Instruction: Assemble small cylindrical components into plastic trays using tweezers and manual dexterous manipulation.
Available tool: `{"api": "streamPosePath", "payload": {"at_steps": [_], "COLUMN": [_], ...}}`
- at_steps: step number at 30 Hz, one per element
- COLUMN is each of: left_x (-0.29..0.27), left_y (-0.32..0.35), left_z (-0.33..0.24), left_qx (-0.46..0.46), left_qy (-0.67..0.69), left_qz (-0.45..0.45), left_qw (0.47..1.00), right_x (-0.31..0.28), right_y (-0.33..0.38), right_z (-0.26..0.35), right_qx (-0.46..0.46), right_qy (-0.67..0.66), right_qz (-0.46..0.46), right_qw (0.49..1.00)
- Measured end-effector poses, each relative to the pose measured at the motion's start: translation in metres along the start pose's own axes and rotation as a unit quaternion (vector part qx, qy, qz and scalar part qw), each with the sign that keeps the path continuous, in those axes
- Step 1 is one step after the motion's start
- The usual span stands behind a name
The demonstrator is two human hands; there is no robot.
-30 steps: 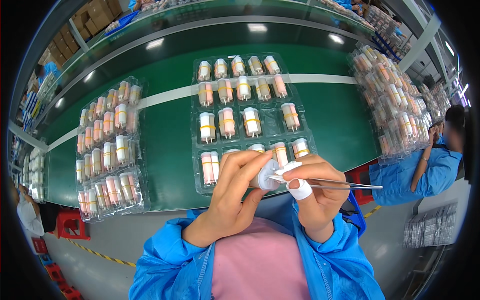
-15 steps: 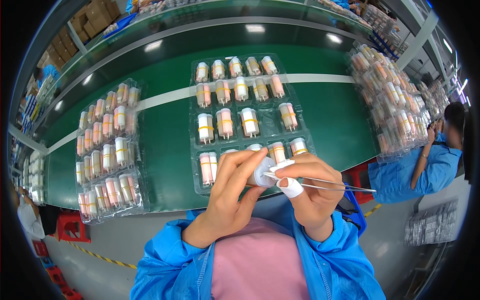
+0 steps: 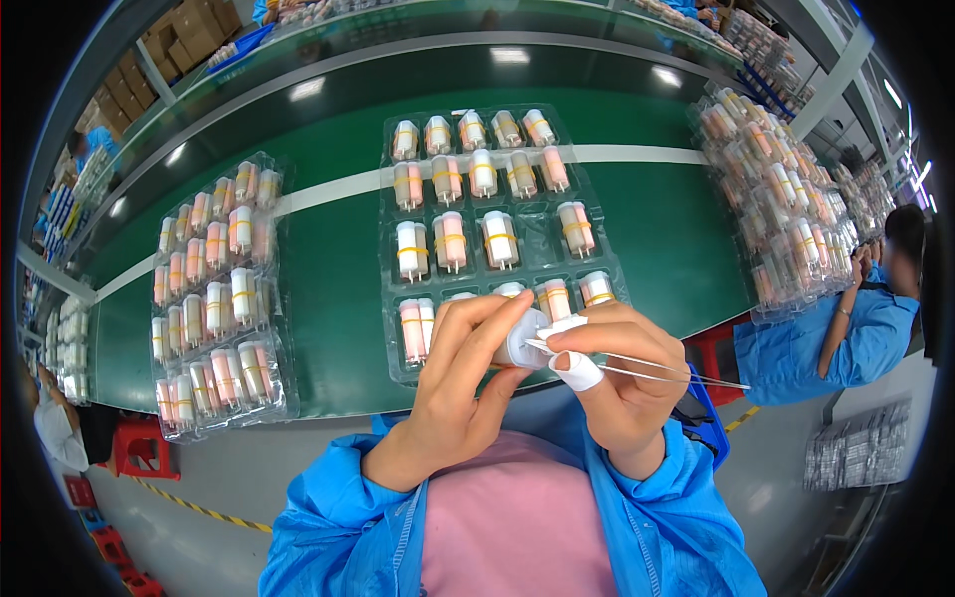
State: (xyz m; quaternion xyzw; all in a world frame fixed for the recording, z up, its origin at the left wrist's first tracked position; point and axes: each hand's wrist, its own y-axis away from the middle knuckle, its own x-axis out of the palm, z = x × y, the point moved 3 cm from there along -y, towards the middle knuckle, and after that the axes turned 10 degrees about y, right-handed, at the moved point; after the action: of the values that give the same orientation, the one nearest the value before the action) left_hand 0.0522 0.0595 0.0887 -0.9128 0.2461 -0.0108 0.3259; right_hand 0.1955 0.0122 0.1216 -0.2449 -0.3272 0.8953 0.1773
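Note:
My left hand point(image 3: 453, 373) is closed around a whitish cylindrical part point(image 3: 520, 343), its round, pale end facing right. With my right hand point(image 3: 634, 373) I pinch a pair of thin metal tweezers point(image 3: 711, 381); their tips touch or nearly touch that round end. White wrapping point(image 3: 577, 370) covers my right thumb, and more white material sits at the index fingertip. Just beyond my hands lies a clear plastic tray point(image 3: 542, 225) of paired white, pink and grey cylinders, bound with yellow bands. One pocket in its second row from the front has no cylinders. My hands hide part of the front row.
Another filled tray point(image 3: 286, 328) lies to the left on the green table point(image 3: 333, 249). Stacked filled trays point(image 3: 776, 199) stand at the right. A co-worker in blue point(image 3: 826, 338) sits at the far right. Red stools point(image 3: 144, 448) stand beyond the table's left front edge.
Both hands keep their grips, almost unmoved. The cylindrical part's round end has shifted very slightly, and the tweezers' two arms look a little further apart. The whole view has moved slightly.

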Motion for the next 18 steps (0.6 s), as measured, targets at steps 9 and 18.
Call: {"api": "streamPosePath", "payload": {"at_steps": [9, 18], "left_x": [0.001, 0.000], "left_y": [-0.004, -0.002], "left_z": [-0.004, 0.000], "left_qx": [0.067, 0.045], "left_qy": [-0.109, -0.081], "left_qz": [0.014, -0.002], "left_qw": [0.992, 0.996], "right_x": [0.000, -0.001], "right_y": [-0.005, -0.011], "right_z": [0.004, 0.001], "right_qx": [-0.005, 0.012], "right_qy": [0.026, -0.031], "right_qz": [0.025, 0.023], "right_qw": [0.999, 0.999]}}
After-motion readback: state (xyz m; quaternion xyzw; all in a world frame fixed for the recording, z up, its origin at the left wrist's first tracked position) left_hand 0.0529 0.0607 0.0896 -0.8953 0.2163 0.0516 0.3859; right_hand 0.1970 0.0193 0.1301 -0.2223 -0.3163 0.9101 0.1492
